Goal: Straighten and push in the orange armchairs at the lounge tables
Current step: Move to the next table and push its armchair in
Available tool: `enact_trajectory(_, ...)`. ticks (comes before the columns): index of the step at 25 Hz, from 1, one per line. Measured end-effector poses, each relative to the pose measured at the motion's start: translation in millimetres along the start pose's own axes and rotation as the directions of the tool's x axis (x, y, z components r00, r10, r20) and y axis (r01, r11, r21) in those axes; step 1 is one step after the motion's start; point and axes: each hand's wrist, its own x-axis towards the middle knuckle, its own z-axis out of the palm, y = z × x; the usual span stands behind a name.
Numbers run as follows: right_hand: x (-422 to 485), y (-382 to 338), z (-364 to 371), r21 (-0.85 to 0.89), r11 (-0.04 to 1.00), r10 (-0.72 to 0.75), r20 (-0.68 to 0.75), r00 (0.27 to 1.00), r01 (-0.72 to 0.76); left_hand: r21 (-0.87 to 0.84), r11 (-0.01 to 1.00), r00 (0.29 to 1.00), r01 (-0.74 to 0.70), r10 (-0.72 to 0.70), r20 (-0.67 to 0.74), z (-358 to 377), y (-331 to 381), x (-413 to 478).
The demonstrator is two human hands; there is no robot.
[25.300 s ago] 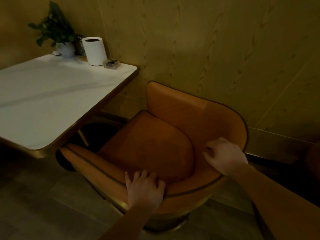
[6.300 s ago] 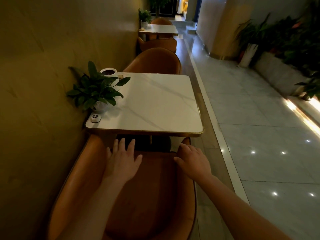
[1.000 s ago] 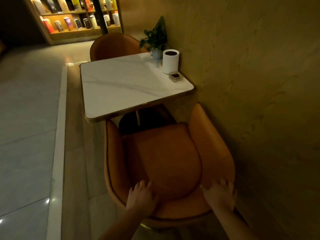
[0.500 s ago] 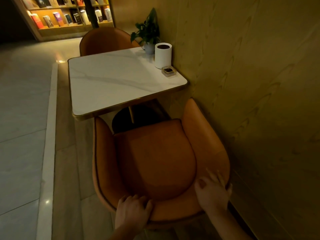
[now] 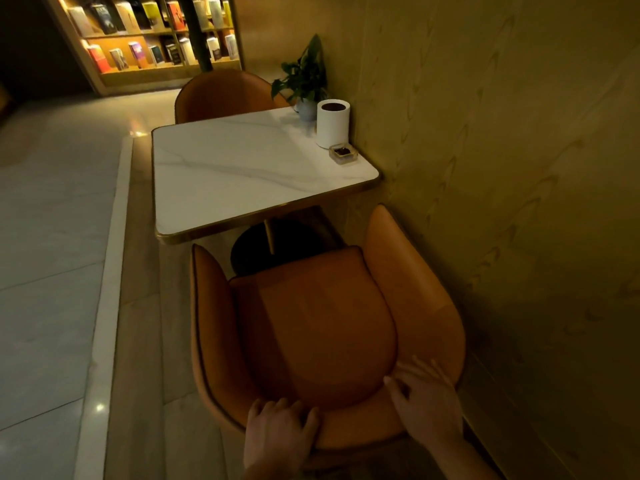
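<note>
Two hands are on the backrest of the orange armchair (image 5: 311, 323): my left hand (image 5: 280, 434) curls its fingers over the rim, gripping it; my right hand (image 5: 427, 403) lies flat inside, fingers spread. Ahead of both hands, the chair's arms nearly meet the tabletop (image 5: 242, 168).

Two bare hands and forearms, seen from the person's own viewpoint in dim amber light. The left hand (image 5: 280, 434) shows its back, its knuckles and a short stretch of bare wrist. The right hand (image 5: 424, 407) shows its back and slim fingers, followed by a longer length of bare forearm. Finer detail such as the nails is lost in the gloom.
</note>
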Motion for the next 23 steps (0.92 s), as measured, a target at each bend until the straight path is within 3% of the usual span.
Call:
enact_trajectory(3, 7.0, -7.4, -6.2, 0.000, 1.000, 0.031, 0.002, 1.000, -0.031, -0.005, 0.999, 0.999, 0.036, -0.036, -0.025, -0.6, 1.7, 2.7)
enact_trajectory(7, 19.2, 1.0, -14.3, 0.080, 0.996, 0.060, -0.124, 0.991, -0.050, -0.050, 0.998, 0.999, 0.045, -0.045, 0.008, -4.8, 18.7, 9.5)
enact_trajectory(11, 47.9, 19.3, -28.7, 0.038, 0.998, 0.041, 0.057, 0.998, -0.044, -0.101, 0.995, 0.999, -0.023, 0.026, 0.034, -8.8, 31.3, 22.4)
enact_trajectory(23, 73.9, 24.5, -26.1, -0.029, 0.999, 0.019, 0.058, 0.998, -0.017, -0.030, 0.999, 0.995, -0.045, 0.043, -0.086, -10.0, 33.1, 39.9)
